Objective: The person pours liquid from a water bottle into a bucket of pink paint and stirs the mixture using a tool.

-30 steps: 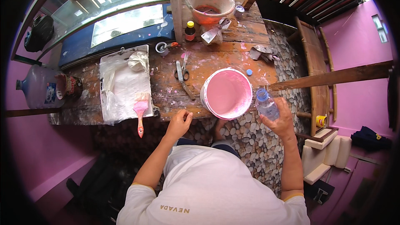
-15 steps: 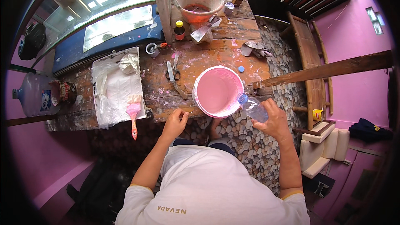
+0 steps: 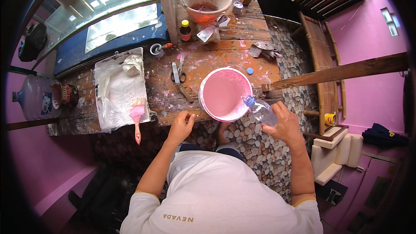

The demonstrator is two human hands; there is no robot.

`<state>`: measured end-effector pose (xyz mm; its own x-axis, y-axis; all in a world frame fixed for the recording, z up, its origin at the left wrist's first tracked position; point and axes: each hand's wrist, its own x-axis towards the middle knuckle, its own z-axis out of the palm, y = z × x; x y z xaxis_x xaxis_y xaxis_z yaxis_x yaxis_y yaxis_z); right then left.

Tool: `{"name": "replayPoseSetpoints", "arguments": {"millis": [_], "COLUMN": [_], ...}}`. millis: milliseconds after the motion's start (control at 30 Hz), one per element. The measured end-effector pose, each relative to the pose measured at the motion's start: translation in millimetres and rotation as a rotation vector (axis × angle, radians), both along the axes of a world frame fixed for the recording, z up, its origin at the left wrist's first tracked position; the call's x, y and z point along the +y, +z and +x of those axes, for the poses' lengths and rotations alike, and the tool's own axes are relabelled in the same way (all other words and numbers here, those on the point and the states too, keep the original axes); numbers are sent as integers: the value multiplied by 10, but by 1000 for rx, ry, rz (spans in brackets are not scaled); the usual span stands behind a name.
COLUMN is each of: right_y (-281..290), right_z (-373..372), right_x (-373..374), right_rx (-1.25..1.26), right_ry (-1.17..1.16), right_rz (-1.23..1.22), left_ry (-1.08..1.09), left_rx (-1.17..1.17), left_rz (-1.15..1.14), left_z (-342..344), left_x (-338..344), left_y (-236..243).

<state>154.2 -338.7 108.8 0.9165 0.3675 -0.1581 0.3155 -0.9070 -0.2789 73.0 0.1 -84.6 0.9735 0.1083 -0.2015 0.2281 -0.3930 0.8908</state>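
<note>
My right hand [image 3: 284,123] is wrapped round the lower part of a clear plastic bottle [image 3: 262,112]. The bottle lies tilted, its blue neck at the right rim of a white bucket [image 3: 206,113]. Smooth pink paint [image 3: 223,93] is inside that bucket, and pink smears coat its inner wall. I cannot make out liquid leaving the bottle's mouth. Left of the bucket, my left hand [image 3: 182,125] is by the table's front edge, fingers curled in and nothing visible in them. A loose blue cap [image 3: 250,71] lies on the table beyond the bottle.
Scissors [image 3: 180,76] and a flat blade lie left of the bucket. A paintbrush [image 3: 137,115] rests on a plastic-covered tray [image 3: 102,104], its handle over the edge. Farther back stand a dark bottle with a yellow cap [image 3: 185,31] and a stained pail [image 3: 219,2]. A wooden beam [image 3: 338,73] crosses at right.
The clear bottle has shifted slightly left, bringing its neck closer over the bucket's rim. My right hand still grips it; my left hand is nearly unmoved.
</note>
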Motion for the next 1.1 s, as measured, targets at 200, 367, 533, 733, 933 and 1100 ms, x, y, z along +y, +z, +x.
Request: {"name": "replayPoseSetpoints", "arguments": {"millis": [200, 367, 533, 733, 933, 1100], "right_y": [11, 14, 26, 27, 20, 13], "right_z": [30, 40, 37, 45, 52, 66], "right_x": [6, 1, 10, 25, 26, 41], "right_rx": [-19, -13, -11, -7, 7, 1], "right_ry": [5, 2, -8, -8, -12, 0], "right_rz": [1, -14, -55, -51, -51, -42], "left_ry": [-3, -1, 56, 156, 105, 100], "left_rx": [-7, 0, 125, 98, 115, 143], "left_rz": [-2, -8, -266, -446, -481, -488], "left_z": [13, 29, 150, 435, 687, 807], "left_x": [-12, 3, 24, 54, 58, 11], "left_y": [-54, -52, 67, 168, 368, 481]}}
